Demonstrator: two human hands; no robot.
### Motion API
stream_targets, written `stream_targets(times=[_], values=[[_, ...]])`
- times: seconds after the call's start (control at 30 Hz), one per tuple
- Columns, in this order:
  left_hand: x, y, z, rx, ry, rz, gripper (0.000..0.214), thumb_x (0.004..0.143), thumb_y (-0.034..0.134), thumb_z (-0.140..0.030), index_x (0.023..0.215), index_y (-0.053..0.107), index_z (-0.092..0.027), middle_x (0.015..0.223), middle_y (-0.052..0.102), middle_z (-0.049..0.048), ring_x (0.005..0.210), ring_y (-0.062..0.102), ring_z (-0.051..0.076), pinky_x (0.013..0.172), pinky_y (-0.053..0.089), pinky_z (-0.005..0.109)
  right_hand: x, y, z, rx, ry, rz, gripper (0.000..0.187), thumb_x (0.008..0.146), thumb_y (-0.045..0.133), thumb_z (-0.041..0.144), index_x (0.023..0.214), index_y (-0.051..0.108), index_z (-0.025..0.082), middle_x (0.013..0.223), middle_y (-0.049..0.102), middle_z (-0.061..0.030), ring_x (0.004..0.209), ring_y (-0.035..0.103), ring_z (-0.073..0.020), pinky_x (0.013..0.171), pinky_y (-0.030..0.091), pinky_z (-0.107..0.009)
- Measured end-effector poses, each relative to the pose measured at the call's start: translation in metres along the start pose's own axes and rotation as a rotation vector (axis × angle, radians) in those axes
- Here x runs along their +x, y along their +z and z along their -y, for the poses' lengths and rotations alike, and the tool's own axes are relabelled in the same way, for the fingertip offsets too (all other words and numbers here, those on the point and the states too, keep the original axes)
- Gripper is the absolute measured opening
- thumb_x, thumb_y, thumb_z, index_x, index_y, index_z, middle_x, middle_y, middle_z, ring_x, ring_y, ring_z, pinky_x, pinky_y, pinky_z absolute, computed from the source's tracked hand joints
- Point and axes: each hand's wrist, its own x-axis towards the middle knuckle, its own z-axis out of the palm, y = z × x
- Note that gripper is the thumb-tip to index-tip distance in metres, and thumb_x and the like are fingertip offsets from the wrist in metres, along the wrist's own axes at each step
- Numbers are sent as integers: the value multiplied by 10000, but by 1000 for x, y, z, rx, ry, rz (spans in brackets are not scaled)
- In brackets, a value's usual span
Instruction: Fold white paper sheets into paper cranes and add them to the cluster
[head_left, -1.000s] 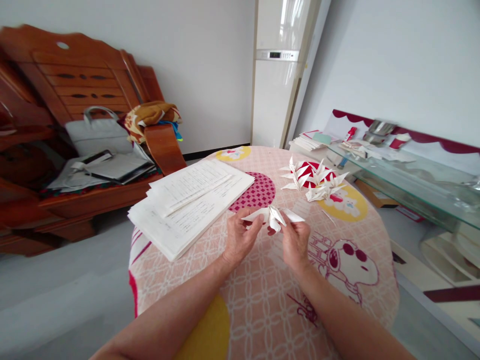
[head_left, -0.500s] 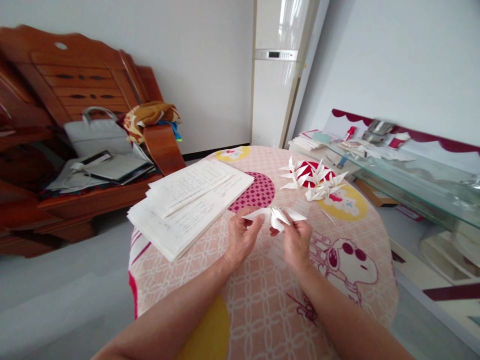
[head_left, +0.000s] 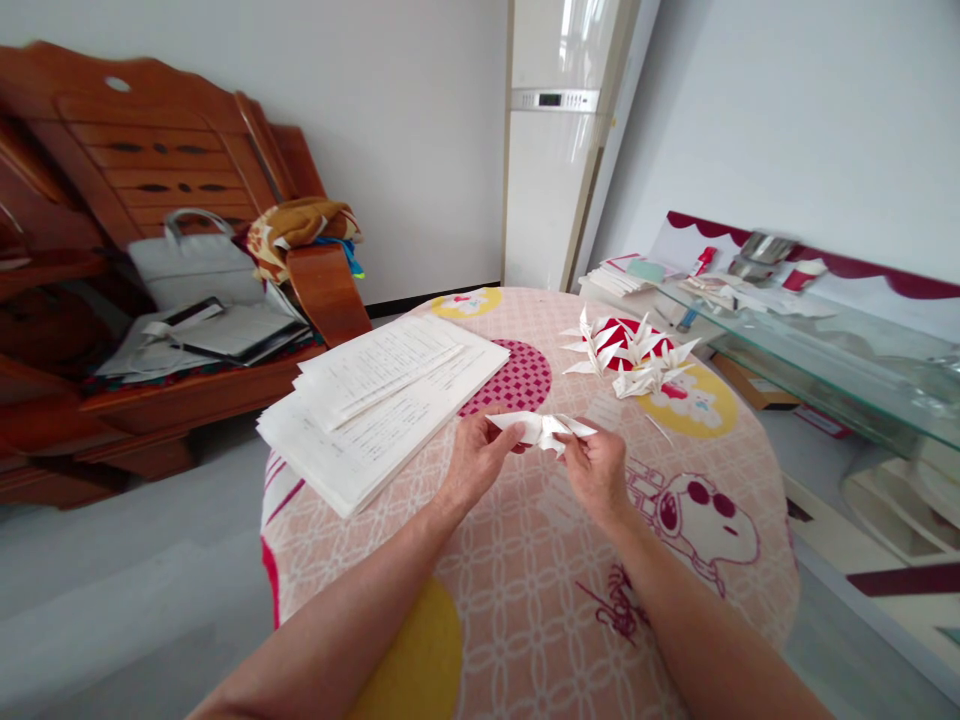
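Note:
A white origami crane [head_left: 551,427] is held above the middle of the round table, its wings spread sideways. My left hand [head_left: 481,455] pinches the left wing between thumb and fingers. On the other side my right hand [head_left: 598,467] grips the crane's right part with thumb and forefinger. Several finished paper cranes [head_left: 630,350] stand in a cluster farther back on the right. To the left lies a stack of printed paper sheets [head_left: 375,420]. A thin white stick or strip [head_left: 660,430] rests right of my right hand.
The table wears a pink patterned cloth [head_left: 517,600]. At the right stands a glass-topped stand [head_left: 810,350] holding papers, a red item and metal bowls. A wooden bench [head_left: 180,170] at left bears a grey bag [head_left: 191,265] and a laptop-like flat device [head_left: 244,335].
The crane's wings are drawn in and flatter, with its right wing now less extended. My right fingers have shifted a little on the paper. The view has tilted slightly.

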Motion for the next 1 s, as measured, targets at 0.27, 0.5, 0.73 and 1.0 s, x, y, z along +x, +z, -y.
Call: stream_targets(times=[0.27,0.5,0.73,1.0], values=[[3,-1,-2,-53,-124,13,224,721,738,-307,792,755,-95,713,747,80,611,681,169,585,550,246,3,-2,-1,-245,-298,-17,269,924,467,213,763,678,177,657,652,-52,608,585,-163,586,396,-260],[4,-4,-2,-32,-124,23,252,704,759,-331,796,759,-97,692,746,81,581,677,172,561,554,255,3,-3,-6,-244,-297,-7,288,939,471,265,757,680,186,653,639,-52,621,584,-167,607,401,-264],[2,-2,0,-54,-134,36,361,742,763,-443,823,742,-91,639,724,80,556,675,171,559,570,262,1,0,2,102,120,23,355,912,580,432,689,677,173,520,602,-7,476,552,-135,484,409,-237],[-5,14,11,-174,-113,-18,448,774,748,-503,939,700,-90,717,739,78,596,692,172,641,604,304,-1,14,12,680,589,-145,332,750,746,445,640,642,150,484,602,4,363,497,-109,347,386,-226]])
